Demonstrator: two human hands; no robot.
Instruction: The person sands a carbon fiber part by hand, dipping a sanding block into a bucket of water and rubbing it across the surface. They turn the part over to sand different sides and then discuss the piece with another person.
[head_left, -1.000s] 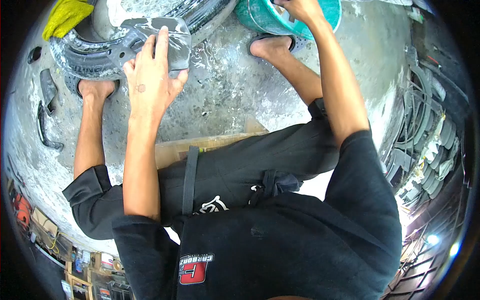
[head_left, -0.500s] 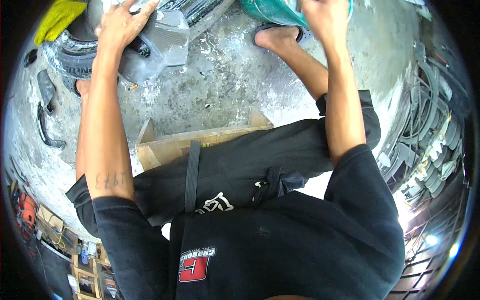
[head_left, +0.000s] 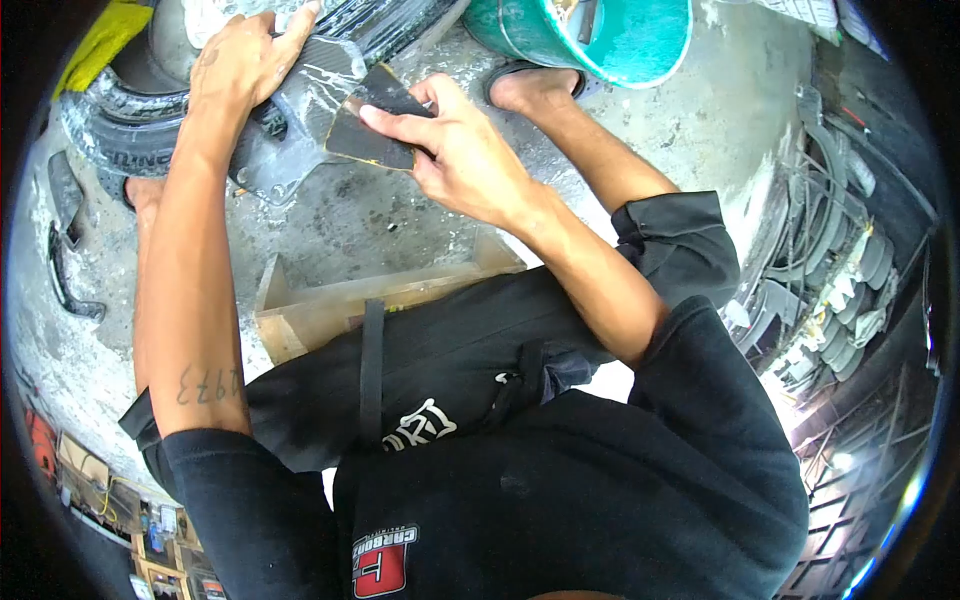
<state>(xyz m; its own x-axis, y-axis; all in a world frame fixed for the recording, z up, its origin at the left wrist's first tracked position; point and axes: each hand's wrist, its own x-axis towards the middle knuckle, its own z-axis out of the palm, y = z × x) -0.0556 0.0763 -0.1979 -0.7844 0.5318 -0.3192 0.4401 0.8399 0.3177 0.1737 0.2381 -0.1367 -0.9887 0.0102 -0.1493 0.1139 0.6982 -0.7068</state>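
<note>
My left hand (head_left: 240, 60) presses flat on a wet, grey carbon-patterned panel (head_left: 300, 110) that rests against a black tyre (head_left: 130, 125) on the concrete floor. My right hand (head_left: 470, 150) pinches a folded dark sheet of sandpaper (head_left: 372, 125) and holds it just over the panel's near edge. Both forearms are bare; the sleeves are black.
A green bucket (head_left: 640, 45) with something in it stands at the top, next to my sandalled foot (head_left: 535, 88). A low wooden stool (head_left: 330, 300) sits under my legs. Yellow cloth (head_left: 105, 35) lies on the tyre. Black parts (head_left: 65, 260) lie at left, hoses and parts (head_left: 850, 260) at right.
My right hand has come out of the bucket and now holds the sandpaper by the panel. My left hand stays on the panel, which has shifted slightly.
</note>
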